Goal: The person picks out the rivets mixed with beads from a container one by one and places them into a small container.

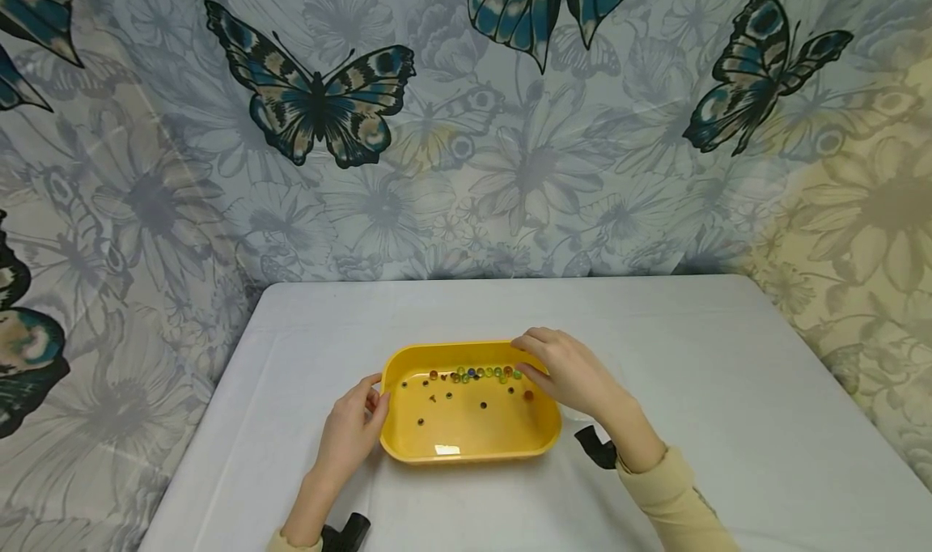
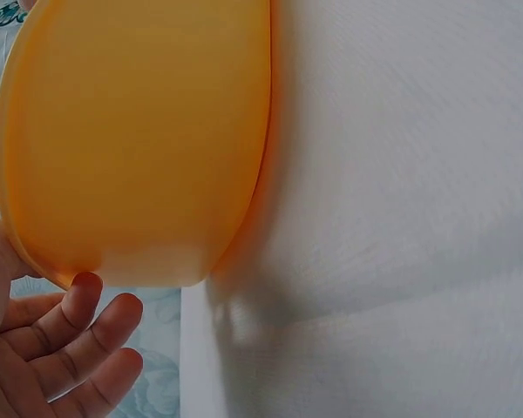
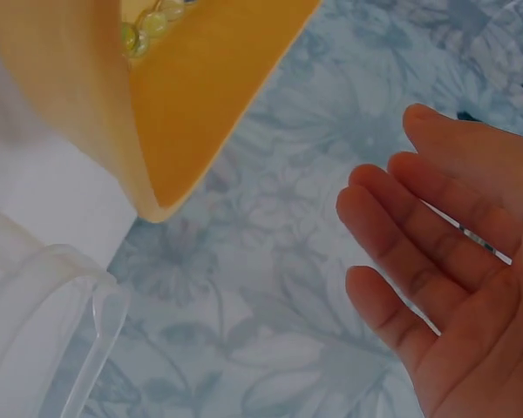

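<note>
A yellow plastic tray [image 1: 473, 435] lies on the white-covered table. Small round beads [image 1: 489, 372] in green, blue and amber line its far side, with several tiny dark pieces [image 1: 484, 405] scattered nearer. My left hand [image 1: 349, 426] holds the tray's left end between thumb and fingers; in the left wrist view the thumb is partly hidden and other fingers curl loosely beside the tray [image 2: 148, 131]. Over the far right corner is my right hand [image 1: 571, 374]. In the right wrist view its fingers [image 3: 410, 235] are loosely extended, holding nothing, apart from the tray's corner.
A clear plastic container [image 3: 61, 322] stands by the tray's right side, mostly hidden by the right arm in the head view. White cloth [image 1: 728, 390] covers the table. Behind its far edge rises a wall covering [image 1: 524, 171] with butterflies and flowers.
</note>
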Action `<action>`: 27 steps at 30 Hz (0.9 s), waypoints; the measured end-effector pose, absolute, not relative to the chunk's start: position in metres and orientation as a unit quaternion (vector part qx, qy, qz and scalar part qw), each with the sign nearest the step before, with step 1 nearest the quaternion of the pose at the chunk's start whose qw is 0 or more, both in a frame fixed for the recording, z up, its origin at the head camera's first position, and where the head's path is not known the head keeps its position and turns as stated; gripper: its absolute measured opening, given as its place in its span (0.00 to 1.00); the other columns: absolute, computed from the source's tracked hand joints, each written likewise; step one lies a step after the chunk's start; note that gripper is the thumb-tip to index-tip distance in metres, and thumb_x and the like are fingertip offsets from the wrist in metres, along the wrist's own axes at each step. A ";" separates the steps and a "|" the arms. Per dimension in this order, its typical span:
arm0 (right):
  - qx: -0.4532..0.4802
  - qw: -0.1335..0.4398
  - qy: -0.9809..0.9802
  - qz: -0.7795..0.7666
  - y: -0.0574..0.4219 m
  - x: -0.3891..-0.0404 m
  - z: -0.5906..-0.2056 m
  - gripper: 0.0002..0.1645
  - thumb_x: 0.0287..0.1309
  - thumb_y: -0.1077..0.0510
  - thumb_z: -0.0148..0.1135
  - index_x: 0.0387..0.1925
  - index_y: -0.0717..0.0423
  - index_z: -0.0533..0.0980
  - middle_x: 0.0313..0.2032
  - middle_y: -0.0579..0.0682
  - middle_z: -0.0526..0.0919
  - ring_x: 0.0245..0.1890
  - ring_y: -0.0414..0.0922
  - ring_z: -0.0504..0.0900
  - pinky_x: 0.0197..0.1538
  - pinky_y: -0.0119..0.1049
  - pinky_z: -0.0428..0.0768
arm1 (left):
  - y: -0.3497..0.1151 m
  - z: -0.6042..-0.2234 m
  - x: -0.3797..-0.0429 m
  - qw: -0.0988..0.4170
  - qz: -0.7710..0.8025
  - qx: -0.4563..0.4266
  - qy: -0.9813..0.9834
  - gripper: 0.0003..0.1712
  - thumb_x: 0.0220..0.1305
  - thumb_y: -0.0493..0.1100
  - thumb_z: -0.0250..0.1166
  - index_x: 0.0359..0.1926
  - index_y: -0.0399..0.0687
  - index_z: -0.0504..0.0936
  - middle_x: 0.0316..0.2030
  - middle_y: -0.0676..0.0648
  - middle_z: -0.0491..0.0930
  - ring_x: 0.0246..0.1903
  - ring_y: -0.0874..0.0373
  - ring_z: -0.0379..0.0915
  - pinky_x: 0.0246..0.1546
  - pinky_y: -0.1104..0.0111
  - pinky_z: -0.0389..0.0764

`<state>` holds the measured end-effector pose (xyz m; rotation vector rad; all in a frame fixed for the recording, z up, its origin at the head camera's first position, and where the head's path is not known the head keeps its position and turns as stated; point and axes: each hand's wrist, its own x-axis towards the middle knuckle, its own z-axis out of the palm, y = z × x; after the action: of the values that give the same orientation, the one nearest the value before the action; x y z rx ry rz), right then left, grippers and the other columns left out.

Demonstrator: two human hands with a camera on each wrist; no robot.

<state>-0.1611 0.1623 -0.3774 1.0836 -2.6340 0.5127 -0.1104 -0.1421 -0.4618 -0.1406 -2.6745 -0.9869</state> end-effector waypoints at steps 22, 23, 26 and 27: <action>0.344 -0.008 -0.915 0.213 0.149 -0.169 -0.373 0.14 0.54 0.62 0.65 0.43 0.58 0.78 0.39 0.48 0.79 0.34 0.42 0.78 0.39 0.34 0.78 | -0.141 -0.462 -0.111 0.147 -0.343 -0.054 -0.926 0.18 0.60 0.37 0.62 0.50 0.34 0.76 0.24 0.54 0.71 0.23 0.64 0.67 0.25 0.73 0.74; 0.345 -0.012 -0.914 0.213 0.148 -0.170 -0.373 0.14 0.53 0.62 0.65 0.43 0.58 0.78 0.39 0.48 0.79 0.34 0.42 0.78 0.39 0.34 0.78 | -0.141 -0.462 -0.111 0.148 -0.343 -0.055 -0.926 0.18 0.60 0.37 0.62 0.50 0.33 0.76 0.24 0.54 0.71 0.23 0.64 0.67 0.25 0.73 0.74; 0.347 -0.029 -0.912 0.219 0.146 -0.172 -0.372 0.13 0.53 0.63 0.65 0.43 0.58 0.78 0.39 0.49 0.79 0.37 0.44 0.79 0.40 0.35 0.78 | -0.142 -0.463 -0.111 0.150 -0.344 -0.056 -0.925 0.18 0.60 0.38 0.62 0.50 0.33 0.76 0.24 0.54 0.71 0.23 0.64 0.68 0.25 0.73 0.74; 0.347 -0.034 -0.911 0.221 0.145 -0.172 -0.372 0.13 0.53 0.63 0.65 0.43 0.58 0.78 0.39 0.49 0.79 0.37 0.45 0.79 0.41 0.35 0.78 | -0.142 -0.463 -0.111 0.151 -0.344 -0.057 -0.925 0.18 0.60 0.37 0.62 0.50 0.33 0.76 0.24 0.54 0.71 0.23 0.64 0.68 0.24 0.73 0.74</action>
<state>-0.1724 0.1454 -0.3718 1.1135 -2.9265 0.7088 -0.1106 -0.1418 -0.4629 -0.1647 -2.6565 -0.9879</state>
